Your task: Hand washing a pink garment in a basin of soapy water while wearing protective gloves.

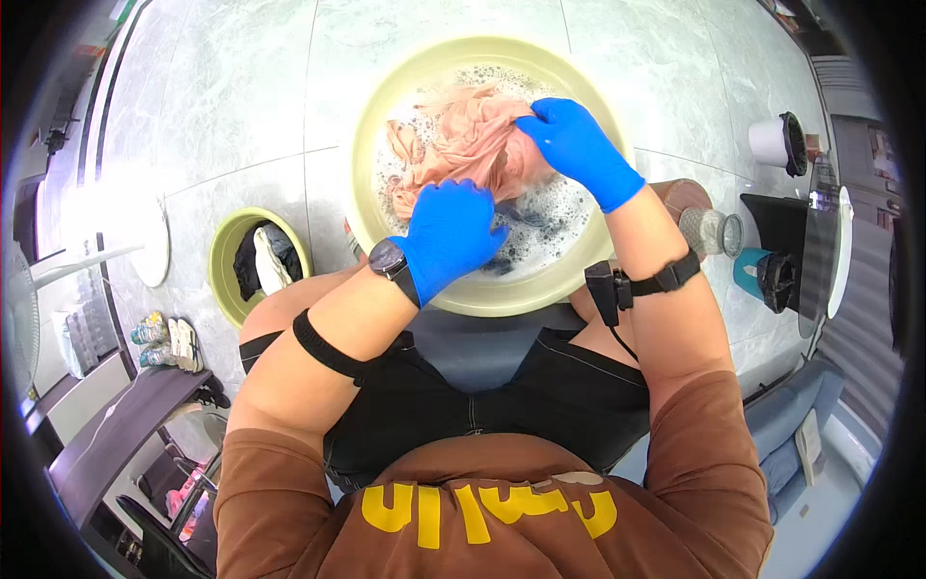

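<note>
Before me is a large pale yellow-green basin with sudsy water in it. A wet, crumpled salmon-pink cloth lies bunched in the basin, partly above the suds. My left hand, in a blue glove, is closed on the near edge of the cloth, its fingertips hidden in the folds. At the cloth's right side, my right hand, gloved in blue too, pinches a fold between thumb and fingers. Dark fabric shows under the foam near the basin's right front.
Left of the basin stands a smaller green bucket holding dark and white cloth. To the right are a glass jar-like vessel, a teal bin and a white bin. Shoes sit at the left by a dark bench.
</note>
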{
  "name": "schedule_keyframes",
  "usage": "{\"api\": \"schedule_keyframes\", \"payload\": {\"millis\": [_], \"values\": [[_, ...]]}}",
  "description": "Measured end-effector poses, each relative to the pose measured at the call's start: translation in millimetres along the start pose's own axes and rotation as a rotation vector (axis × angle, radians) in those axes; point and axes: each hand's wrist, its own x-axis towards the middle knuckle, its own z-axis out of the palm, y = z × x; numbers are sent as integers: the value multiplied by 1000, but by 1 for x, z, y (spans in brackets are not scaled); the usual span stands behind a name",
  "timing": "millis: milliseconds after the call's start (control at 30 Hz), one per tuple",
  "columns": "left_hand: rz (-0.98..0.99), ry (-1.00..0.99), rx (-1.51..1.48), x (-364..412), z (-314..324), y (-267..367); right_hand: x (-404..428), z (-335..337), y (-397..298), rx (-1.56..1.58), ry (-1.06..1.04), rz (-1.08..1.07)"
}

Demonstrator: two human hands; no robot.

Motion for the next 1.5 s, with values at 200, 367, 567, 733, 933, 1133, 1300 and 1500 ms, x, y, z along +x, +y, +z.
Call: {"api": "schedule_keyframes", "payload": {"millis": [200,367,567,733,933,1133,1300,1500], "values": [[-202,291,110,18,8,-8,-27,-27,-34,558,-51,147],[-191,370,220,37,6,-40,-32,-42,-37,627,-63,191],[-197,250,115,45,5,-56,-36,-43,-29,221,-84,-51],[8,393,1,42,14,-33,-72,1,-37,-58,-181,-269],[177,256,139,42,29,-53,-85,50,-35,-82,-470,-236],[46,150,236,38,34,-58,-57,50,-3,-198,-245,-126],[-60,-33,249,31,29,-63,-20,55,24,-60,34,1],[-119,-137,228,23,15,-61,-5,72,12,105,-177,144]]}}
